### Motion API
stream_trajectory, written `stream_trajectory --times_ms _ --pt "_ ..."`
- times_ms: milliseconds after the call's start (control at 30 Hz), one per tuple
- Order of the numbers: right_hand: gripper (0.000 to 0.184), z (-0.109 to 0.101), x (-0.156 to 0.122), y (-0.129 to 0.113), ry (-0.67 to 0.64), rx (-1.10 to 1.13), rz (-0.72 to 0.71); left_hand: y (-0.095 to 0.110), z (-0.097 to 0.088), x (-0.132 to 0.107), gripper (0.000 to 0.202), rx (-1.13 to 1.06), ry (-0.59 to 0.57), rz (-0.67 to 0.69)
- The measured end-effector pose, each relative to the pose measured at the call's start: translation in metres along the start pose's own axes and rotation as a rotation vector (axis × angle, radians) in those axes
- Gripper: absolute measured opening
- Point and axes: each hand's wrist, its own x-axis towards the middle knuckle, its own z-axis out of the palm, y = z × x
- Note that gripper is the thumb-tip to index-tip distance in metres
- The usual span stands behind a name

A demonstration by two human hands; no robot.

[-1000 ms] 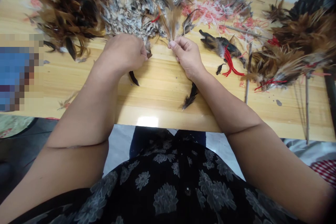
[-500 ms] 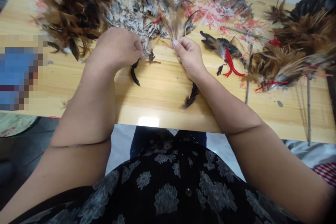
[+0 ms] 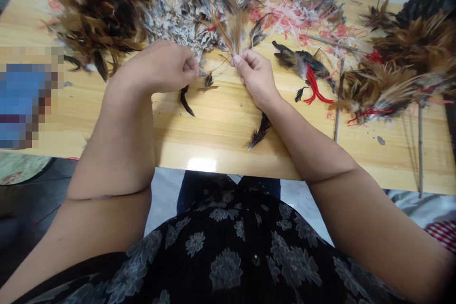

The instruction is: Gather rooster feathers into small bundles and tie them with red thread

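Observation:
My right hand (image 3: pixel 254 73) pinches the base of a small bunch of brown feathers (image 3: pixel 235 31), which fans upward between thumb and fingers. To its left is my left hand (image 3: pixel 174 69), fingers bent and pressed together. A bit of grey fluff shows by its fingertips, but what it grips is hidden. Just behind this hand lies a heap of grey-white feathers (image 3: pixel 178 23). A curled black feather (image 3: pixel 185 102) rests on the wood below it, with a small dark feather (image 3: pixel 208 80) nearby. Another dark feather (image 3: pixel 260 132) lies beside my right forearm.
Brown feathers (image 3: pixel 99 14) pile up at the back left of the wooden table (image 3: pixel 221 128). Pink and white strands (image 3: pixel 285 16) lie at the back. To the right are a black bundle with red ties (image 3: pixel 313 83), thin sticks (image 3: pixel 420 152) and feather bunches (image 3: pixel 381 85). A blurred blue patch (image 3: pixel 26 99) is at left.
My left hand has shifted slightly right, and its wrist has moved down and left, away from the grey heap. My right hand stays in place with the brown feathers.

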Motion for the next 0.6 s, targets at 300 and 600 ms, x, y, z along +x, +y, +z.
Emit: stream_trajectory --times_ms 300,600 --pt "0.065 0.002 -0.002 -0.011 0.013 0.003 0.048 -0.006 0.018 0.008 0.017 -0.48 0.21 0.183" --pt "0.062 0.002 -0.002 -0.012 0.014 -0.001 0.037 -0.004 0.041 0.026 0.033 -0.864 0.12 0.201"
